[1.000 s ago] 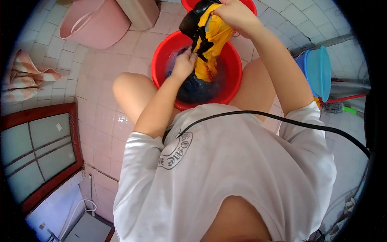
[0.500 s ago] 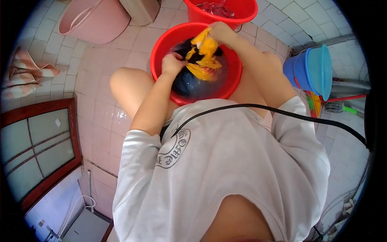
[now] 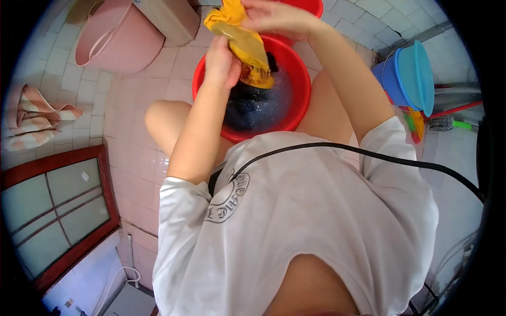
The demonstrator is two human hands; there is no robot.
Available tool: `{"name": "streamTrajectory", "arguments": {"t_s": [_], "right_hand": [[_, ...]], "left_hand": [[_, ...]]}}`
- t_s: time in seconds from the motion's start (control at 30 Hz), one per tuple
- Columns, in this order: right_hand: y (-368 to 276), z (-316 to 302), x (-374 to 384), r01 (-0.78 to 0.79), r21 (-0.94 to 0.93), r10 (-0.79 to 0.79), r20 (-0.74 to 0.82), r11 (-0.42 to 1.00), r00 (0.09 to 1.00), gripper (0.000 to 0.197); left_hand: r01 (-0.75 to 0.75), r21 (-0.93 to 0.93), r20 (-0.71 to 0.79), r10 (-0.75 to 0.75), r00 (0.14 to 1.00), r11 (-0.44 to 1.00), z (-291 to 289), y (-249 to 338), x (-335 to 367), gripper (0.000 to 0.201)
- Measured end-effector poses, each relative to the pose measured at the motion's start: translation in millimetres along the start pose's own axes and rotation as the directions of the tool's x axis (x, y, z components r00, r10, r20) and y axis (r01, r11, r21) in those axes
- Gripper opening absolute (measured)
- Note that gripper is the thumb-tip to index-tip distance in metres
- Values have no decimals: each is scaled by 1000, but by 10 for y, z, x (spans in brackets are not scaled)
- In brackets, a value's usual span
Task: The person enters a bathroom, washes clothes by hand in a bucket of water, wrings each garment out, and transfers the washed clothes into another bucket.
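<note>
A wet yellow garment (image 3: 247, 48) hangs bunched over the red basin (image 3: 304, 92), its lower end down near the water. My left hand (image 3: 221, 64) is closed around it on its left side. At the garment's upper right is my right hand (image 3: 279, 20), slightly blurred, its fingers stretched out and thumb apart beside the cloth; whether the fingertips touch it is hard to see. Dark clothes (image 3: 246, 109) soak in the cloudy water below. The basin stands between my knees.
A second red basin (image 3: 308, 6) stands beyond, partly hidden by my right hand. At far left is a pink tub (image 3: 124, 45); at right, nested blue buckets (image 3: 403, 79) beside a mop (image 3: 443, 124). A black cable (image 3: 337, 147) crosses my shirt. A striped towel (image 3: 39, 116) hangs at left.
The yellow garment has been raised and moved up and left, away from me. Both hands moved with it; my right hand's fingers have spread from their grip on the cloth.
</note>
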State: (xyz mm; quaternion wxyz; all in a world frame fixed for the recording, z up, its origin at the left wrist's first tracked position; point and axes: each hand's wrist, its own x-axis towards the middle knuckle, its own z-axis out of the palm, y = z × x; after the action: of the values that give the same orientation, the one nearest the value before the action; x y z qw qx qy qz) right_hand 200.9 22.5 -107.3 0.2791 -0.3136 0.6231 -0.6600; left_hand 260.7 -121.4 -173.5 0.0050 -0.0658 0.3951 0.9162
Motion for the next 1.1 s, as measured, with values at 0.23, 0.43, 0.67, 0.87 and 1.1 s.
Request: {"name": "streamTrajectory", "arguments": {"t_s": [0.23,0.43,0.67,0.87,1.1], "right_hand": [[1331,534,-357,-143,-8,136,-250,990,959,84],[988,308,-101,-80,-106,1,-595,991,804,47],[1858,-11,-127,-558,-556,191,-582,616,790,41],[2547,474,-324,-582,-801,414,-487,139,769,36],[3602,364,-410,-855,-84,695,-546,511,469,44]], "left_hand": [[46,-173,66,-35,997,984,285,412,-83,30],[-78,-165,-96,62,993,983,44,687,-127,38],[618,107,-456,-514,727,779,-792,-405,-50,38],[33,779,-363,-406,839,-626,-818,-1125,-200,100],[-367,605,-67,-504,861,-707,-1441,-1734,17,57]]}}
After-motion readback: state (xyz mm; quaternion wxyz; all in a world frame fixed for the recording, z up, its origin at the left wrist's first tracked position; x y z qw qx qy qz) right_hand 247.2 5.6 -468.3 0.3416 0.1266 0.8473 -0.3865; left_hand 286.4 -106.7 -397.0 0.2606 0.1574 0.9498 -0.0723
